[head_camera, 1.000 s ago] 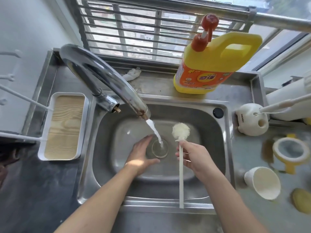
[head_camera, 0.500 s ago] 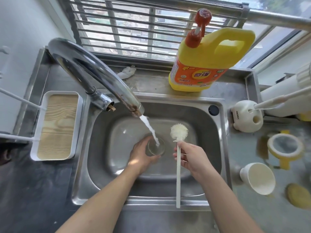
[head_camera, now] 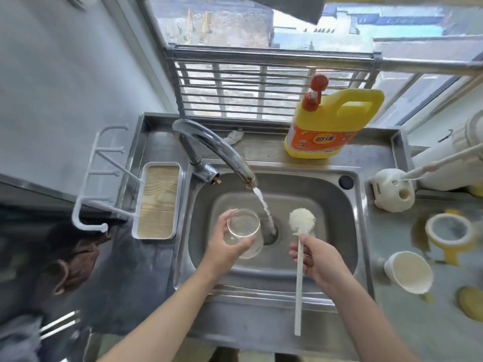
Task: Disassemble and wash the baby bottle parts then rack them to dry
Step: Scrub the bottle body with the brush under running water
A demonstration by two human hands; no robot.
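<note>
Left hand (head_camera: 224, 246) grips the clear glass bottle body (head_camera: 243, 232) over the steel sink (head_camera: 326, 205), left of the stream. Right hand (head_camera: 317, 259) pinches the white long-handled bottle brush (head_camera: 302, 223), bristles pointing far.

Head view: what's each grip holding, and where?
Left grip holds the clear bottle around its body; right grip holds the brush by its upper handle.

Yellow detergent jug (head_camera: 326, 131) and, perhaps, a rag (head_camera: 234, 137) behind sink (head_camera: 326, 205).

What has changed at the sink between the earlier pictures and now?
The left hand has drawn the clear glass bottle leftward out of the water stream, which now falls into the drain beside it. Unchanged: the right hand grips the white long-handled bottle brush, and the curved chrome tap runs.
</note>
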